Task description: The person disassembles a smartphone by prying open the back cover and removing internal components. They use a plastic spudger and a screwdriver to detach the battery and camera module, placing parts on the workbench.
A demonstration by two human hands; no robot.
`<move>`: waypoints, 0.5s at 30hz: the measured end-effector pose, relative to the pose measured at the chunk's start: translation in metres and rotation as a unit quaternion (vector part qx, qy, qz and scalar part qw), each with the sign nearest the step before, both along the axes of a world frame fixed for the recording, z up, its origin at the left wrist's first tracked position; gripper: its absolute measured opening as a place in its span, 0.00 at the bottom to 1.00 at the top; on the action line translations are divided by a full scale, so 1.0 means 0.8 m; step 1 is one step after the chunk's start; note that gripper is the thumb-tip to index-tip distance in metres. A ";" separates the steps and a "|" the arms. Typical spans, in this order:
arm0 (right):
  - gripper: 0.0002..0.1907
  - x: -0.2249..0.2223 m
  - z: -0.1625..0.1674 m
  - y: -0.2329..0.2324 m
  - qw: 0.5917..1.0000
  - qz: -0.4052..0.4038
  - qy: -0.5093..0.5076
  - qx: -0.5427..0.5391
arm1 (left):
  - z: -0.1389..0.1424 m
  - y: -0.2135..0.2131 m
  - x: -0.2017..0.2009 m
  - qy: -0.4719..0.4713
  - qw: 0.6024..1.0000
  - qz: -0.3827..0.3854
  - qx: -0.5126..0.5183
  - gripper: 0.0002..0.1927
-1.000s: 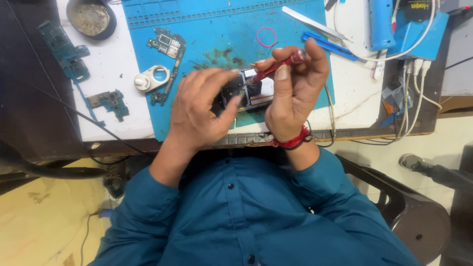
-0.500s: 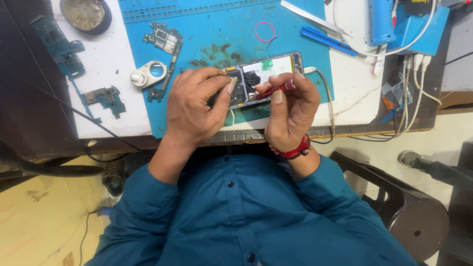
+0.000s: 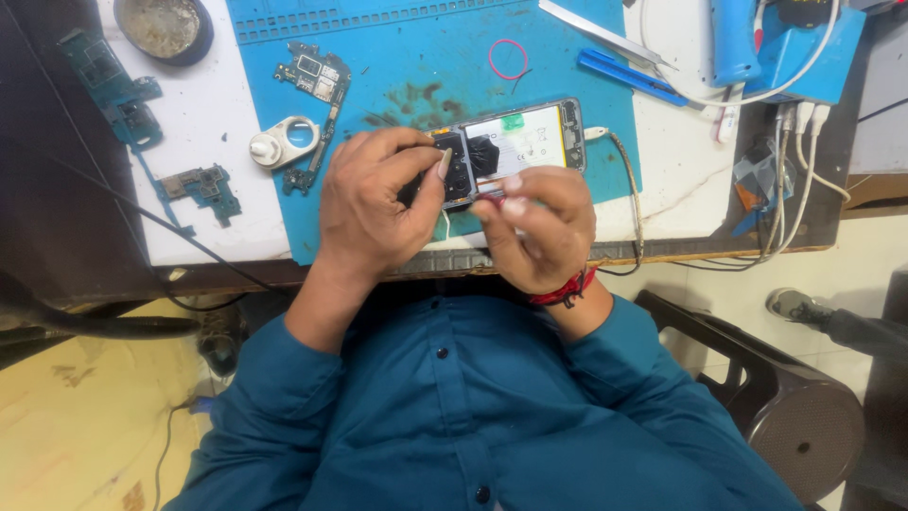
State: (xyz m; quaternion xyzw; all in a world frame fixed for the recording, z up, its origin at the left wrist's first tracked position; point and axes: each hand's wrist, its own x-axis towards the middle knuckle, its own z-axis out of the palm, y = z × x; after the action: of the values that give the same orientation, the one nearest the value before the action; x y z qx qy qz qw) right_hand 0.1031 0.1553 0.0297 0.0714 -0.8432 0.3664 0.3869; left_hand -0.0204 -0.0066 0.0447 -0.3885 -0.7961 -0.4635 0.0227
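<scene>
since the earlier frame both hands have dropped toward the near edge of the mat, and the red tool, formerly raised across the phone, is now mostly hidden in the right fist.

head view, the only view. one opened phone (image 3: 515,142) lies on the blue work mat (image 3: 426,71), back cover off, pale battery and dark inner plates exposed, its far end free and its near end under the hands. left hand (image 3: 374,203) rests on the phone's near left end, fingers curled narrow, thumb and forefinger pressed on the dark section; it steadies the phone rather than lifting it. right hand (image 3: 539,227) sits just beside it, fingers closed tight around a small red tool (image 3: 492,199), of which only a short red stub shows; the tip cannot be made out. one red band (image 3: 566,288) circles the right wrist.

count of other items: three loose circuit boards, one on the mat (image 3: 317,95) and two on the white table top, upper (image 3: 113,90) and lower (image 3: 199,185); one white ring-shaped part (image 3: 284,144) straddling the mat's left edge; one round dark tin (image 3: 163,26) at the far left; one pink rubber loop (image 3: 508,59) on the mat; one blue flat tool (image 3: 629,76); one pair of metal tweezers (image 3: 605,36); one braided cable (image 3: 629,194) running from the phone's right end to the table edge.
</scene>
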 end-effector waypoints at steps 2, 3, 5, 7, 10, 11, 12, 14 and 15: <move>0.28 0.000 0.007 -0.002 1.000 0.004 0.006 0.019 | 0.000 0.001 0.000 0.001 1.000 0.001 0.001 0.06; 0.27 -0.001 0.009 -0.003 1.000 0.008 0.006 0.024 | 0.000 0.001 0.000 0.003 1.000 0.001 0.000 0.06; 0.26 -0.003 0.013 -0.004 0.999 0.018 0.006 0.034 | 0.000 0.001 0.000 0.004 1.000 0.001 0.000 0.05; 0.22 -0.008 0.013 -0.003 0.997 0.076 0.000 0.028 | 0.002 0.001 0.000 0.001 1.000 0.001 0.000 0.05; 0.18 -0.013 0.010 -0.009 0.997 0.071 0.004 0.010 | 0.005 0.004 -0.003 -0.003 1.000 0.003 -0.004 0.05; 0.17 -0.013 0.008 -0.009 0.998 0.055 0.007 0.003 | 0.006 0.006 -0.007 0.013 1.000 0.005 -0.012 0.05; 0.15 -0.013 0.007 -0.009 0.998 0.068 0.000 -0.002 | 0.007 0.008 -0.013 0.028 0.999 0.008 -0.021 0.05; 0.15 -0.012 0.005 -0.007 0.995 0.094 -0.016 -0.014 | 0.008 0.016 -0.027 0.074 0.995 0.027 -0.054 0.05; 0.15 -0.012 0.004 -0.008 0.995 0.090 -0.020 -0.027 | 0.007 0.023 -0.036 0.105 0.990 0.043 -0.078 0.05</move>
State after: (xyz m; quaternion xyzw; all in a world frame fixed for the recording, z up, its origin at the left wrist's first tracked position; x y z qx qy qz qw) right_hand 0.0937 0.1491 0.0326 0.1287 -0.8309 0.4236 0.3371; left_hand -0.0495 0.0116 0.0503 -0.4014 -0.8388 -0.3553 0.0955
